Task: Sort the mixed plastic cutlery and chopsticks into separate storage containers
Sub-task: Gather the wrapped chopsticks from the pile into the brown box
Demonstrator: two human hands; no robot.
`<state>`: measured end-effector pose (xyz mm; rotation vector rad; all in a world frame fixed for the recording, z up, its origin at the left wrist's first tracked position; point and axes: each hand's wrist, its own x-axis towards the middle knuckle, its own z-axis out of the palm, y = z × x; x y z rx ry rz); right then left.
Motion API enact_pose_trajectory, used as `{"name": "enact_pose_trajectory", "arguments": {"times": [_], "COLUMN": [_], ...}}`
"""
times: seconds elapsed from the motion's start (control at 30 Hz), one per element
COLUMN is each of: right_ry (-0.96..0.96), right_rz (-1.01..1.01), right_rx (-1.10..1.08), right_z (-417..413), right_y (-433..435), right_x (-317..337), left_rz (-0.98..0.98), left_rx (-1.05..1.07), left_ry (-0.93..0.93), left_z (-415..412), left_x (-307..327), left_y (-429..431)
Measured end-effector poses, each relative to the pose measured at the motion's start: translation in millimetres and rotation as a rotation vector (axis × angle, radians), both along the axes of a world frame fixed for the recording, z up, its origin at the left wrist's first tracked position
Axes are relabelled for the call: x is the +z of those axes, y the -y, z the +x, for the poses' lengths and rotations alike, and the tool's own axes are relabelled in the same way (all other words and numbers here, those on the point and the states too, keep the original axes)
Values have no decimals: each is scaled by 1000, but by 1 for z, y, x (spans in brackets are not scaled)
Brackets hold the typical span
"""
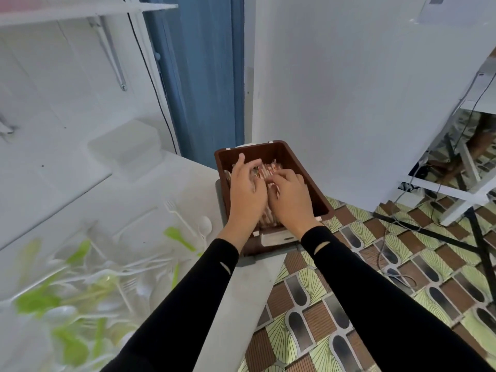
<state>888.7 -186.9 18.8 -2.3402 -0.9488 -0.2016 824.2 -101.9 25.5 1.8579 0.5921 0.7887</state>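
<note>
Head view, the only one supplied: a brown bin [316, 194] stands at the far right corner of the tabletop [247, 291], partly overhanging a tiled floor; it holds a packed layer of wrapped chopsticks [268, 170], so this category appears largely collected; both hands are inside the bin on top of that layer. The left hand [247, 191] lies over the chopsticks with fingers spread and fairly straight, blurred, gripping nothing that can be made out; the right hand [291, 197] has its fingers curled down onto the chopsticks with the thumb tucked under, which reads as a grip on a few of them. Outstanding work, as judged: a loose heap of plastic cutlery [80, 291], white and green and heavily blurred, lies unsorted on the near left of the tabletop, well apart from the bin; a white fork [171, 208] and a green spoon [178, 237] lie at its far fringe; a stack of clear lidded containers [126, 149] sits further back, contents not discernible, seemingly unused. Writing: a white label [279, 237] on the bin's near end and red print on the chopstick wrappers are both too small to read; no brand identifiable.
</note>
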Motion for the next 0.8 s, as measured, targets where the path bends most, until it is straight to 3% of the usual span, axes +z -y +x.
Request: {"name": "enact_pose_trajectory", "arguments": {"times": [0.07,0.2,0.5,0.63,0.8], "right_ry": [35,10,-109,-189,-241], "right_rz": [142,267,-124,-116,-135], "right_rx": [68,250,870,1066,1275], "right_z": [-25,-103,-345,-467,-590], "right_y": [4,1,-31,-28,-21], "right_x": [2,-4,-36,-54,-61], "left_rz": [3,-44,-236,-325,-329], "left_rx": [21,91,405,706,961], "left_ry": [83,-5,-104,-97,-39], "left_z": [-30,-123,-442,-609,-748], "left_x": [6,-12,-58,-76,-69], "left_y": [2,-14,-27,1,47]}}
